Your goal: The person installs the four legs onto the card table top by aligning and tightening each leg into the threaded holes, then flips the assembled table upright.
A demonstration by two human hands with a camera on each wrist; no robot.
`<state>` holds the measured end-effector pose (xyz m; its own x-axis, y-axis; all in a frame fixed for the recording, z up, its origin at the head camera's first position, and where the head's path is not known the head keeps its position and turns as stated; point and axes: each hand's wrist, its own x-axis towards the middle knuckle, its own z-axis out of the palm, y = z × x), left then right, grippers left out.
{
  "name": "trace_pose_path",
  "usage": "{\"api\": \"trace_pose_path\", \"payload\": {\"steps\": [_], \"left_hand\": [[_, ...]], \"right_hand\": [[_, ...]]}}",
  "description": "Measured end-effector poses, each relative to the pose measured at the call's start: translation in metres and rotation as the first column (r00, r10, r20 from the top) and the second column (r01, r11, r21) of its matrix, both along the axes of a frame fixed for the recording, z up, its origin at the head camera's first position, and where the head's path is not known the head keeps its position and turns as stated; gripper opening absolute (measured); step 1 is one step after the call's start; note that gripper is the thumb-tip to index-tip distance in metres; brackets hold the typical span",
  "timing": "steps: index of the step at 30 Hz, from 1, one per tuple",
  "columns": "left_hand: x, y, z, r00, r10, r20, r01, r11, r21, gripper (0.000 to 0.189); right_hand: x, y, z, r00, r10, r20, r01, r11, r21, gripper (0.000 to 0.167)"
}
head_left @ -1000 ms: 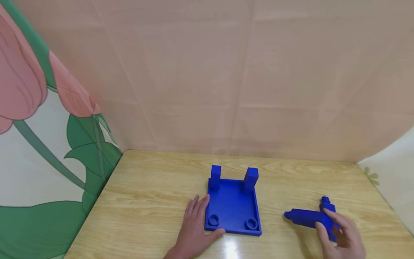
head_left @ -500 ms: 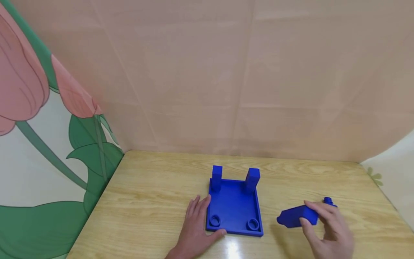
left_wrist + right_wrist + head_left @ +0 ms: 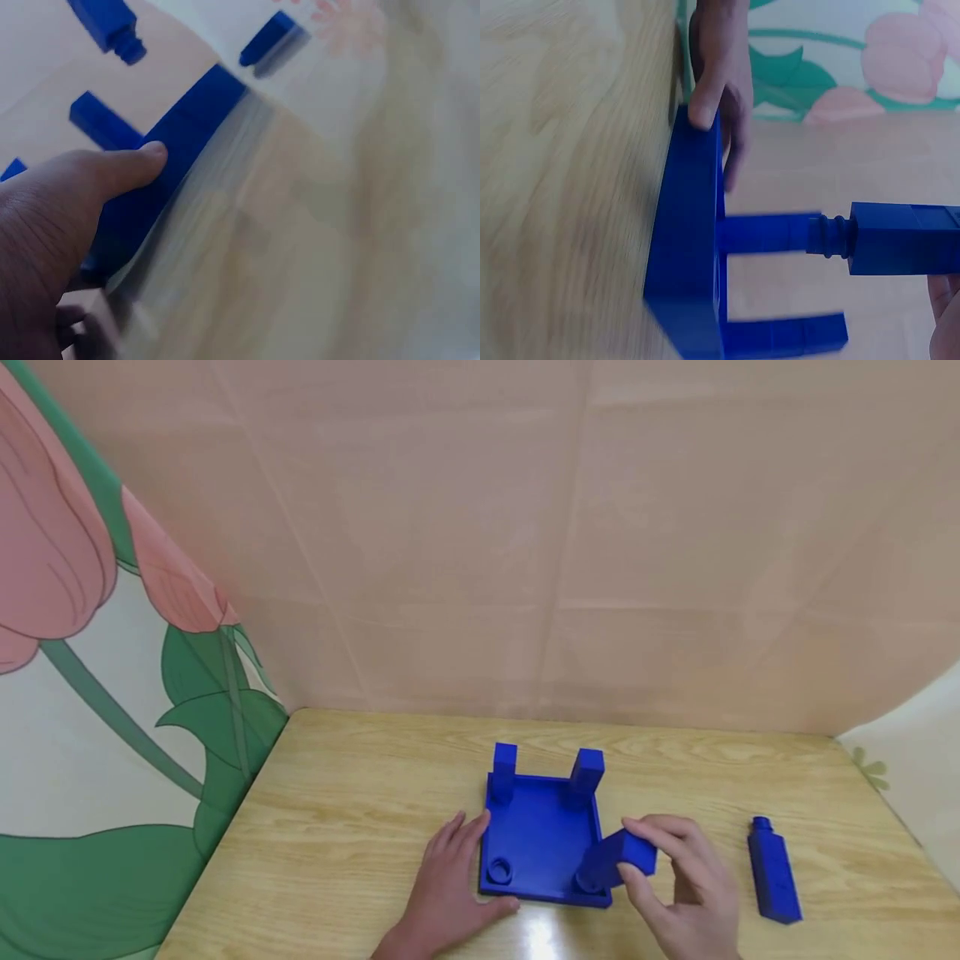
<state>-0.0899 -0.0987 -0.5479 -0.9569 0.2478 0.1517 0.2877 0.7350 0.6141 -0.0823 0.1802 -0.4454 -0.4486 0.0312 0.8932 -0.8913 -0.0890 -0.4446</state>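
Note:
A blue square board (image 3: 540, 839) with a raised rim lies on the table. Two square posts, left (image 3: 504, 772) and right (image 3: 587, 775), stand at its far corners. A round socket (image 3: 500, 871) shows at its near left corner. My left hand (image 3: 450, 885) rests at that corner, fingers straight along the left side, thumb (image 3: 127, 169) against the near edge. With fingers and thumb, my right hand (image 3: 690, 889) pinches a blue leg (image 3: 618, 856) by its square end. Its threaded tip (image 3: 831, 236) points down, above the near right corner and apart from the board.
Another blue threaded leg (image 3: 776, 877) lies on the wooden table (image 3: 337, 810) at the right. A plain pinkish cloth (image 3: 450, 568) hangs behind the table, and a flower-printed cloth (image 3: 97, 735) covers the left side.
My right hand has lifted one leg off the other at the right, carried it left and tilted its tip down over the board. My left hand stays put.

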Motion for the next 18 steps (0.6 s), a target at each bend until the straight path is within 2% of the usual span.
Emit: {"api": "trace_pose_path", "payload": {"steps": [5,7,10,14,18], "left_hand": [[-0.008,-0.017,0.001,0.998,-0.061,-0.023,0.061,0.998,-0.011,0.109],[-0.012,-0.024,0.0,0.994,-0.101,-0.037,0.101,0.995,-0.005,0.109],[-0.016,-0.032,-0.001,0.989,-0.145,-0.023,0.145,0.989,0.013,0.108],[-0.018,-0.038,-0.001,0.984,-0.177,-0.014,0.177,0.983,0.037,0.105],[-0.02,-0.04,-0.003,0.981,-0.188,-0.041,0.19,0.98,0.051,0.102]], "right_hand": [[-0.001,-0.024,0.008,0.999,-0.007,-0.054,0.011,0.998,0.064,0.034],[-0.003,-0.031,0.007,0.998,-0.016,-0.062,0.022,0.996,0.089,0.033],[-0.008,-0.04,0.002,0.997,-0.042,-0.064,0.05,0.991,0.128,0.033],[-0.013,-0.051,-0.005,0.996,-0.093,-0.001,0.091,0.978,0.185,0.035],[-0.019,-0.06,-0.009,0.988,-0.137,0.076,0.116,0.966,0.23,0.035]]}}
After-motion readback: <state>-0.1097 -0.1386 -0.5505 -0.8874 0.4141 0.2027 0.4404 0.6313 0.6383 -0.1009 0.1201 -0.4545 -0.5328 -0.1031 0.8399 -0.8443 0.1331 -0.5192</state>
